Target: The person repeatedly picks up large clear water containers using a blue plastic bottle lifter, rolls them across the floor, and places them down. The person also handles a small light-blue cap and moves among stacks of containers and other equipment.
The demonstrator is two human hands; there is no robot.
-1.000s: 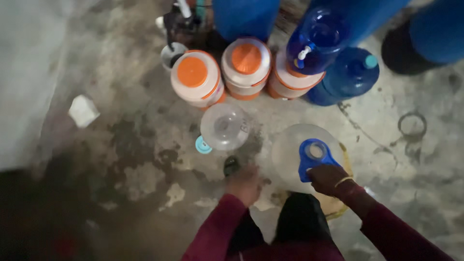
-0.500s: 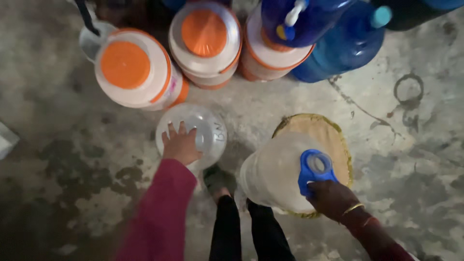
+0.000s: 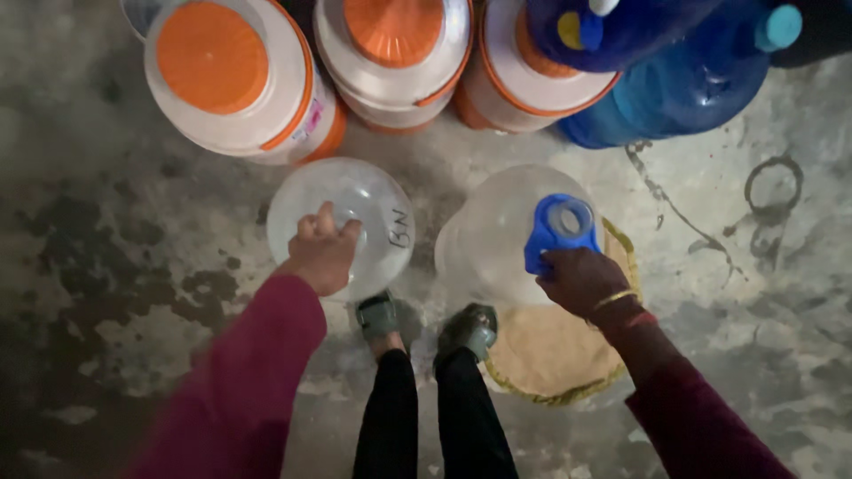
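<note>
- nearest to me are my two legs in black trousers [image 3: 426, 417] and my green sandals [image 3: 426, 324], standing on the grey stained concrete floor [image 3: 115, 293].
- beside my right foot lies a round yellow woven mat [image 3: 555, 355], partly under the right-hand jug.
- my right hand [image 3: 581, 279] is clenched around the blue plastic handle and neck ring [image 3: 557, 229] of a big clear plastic water jug [image 3: 493, 235], which stands on the floor in front of my right foot.
- i think that blue handle is the best place to grab it. the jug looks empty, so i judge it light, with thin walls that may bend in if squeezed.
- my left hand [image 3: 321, 253] sits on top of a second big clear plastic jug with no blue handle [image 3: 342, 222], just in front of my left foot. the fingers curl at its middle, likely at the neck, but i cannot tell if they grip it.
- its round sides look smooth and slippery, so the neck seems the safe spot to hold.
- further off stand three white tubs with orange lids [image 3: 390, 53], touching each other.
- to the right of them are big blue water bottles [image 3: 683, 80].
</note>
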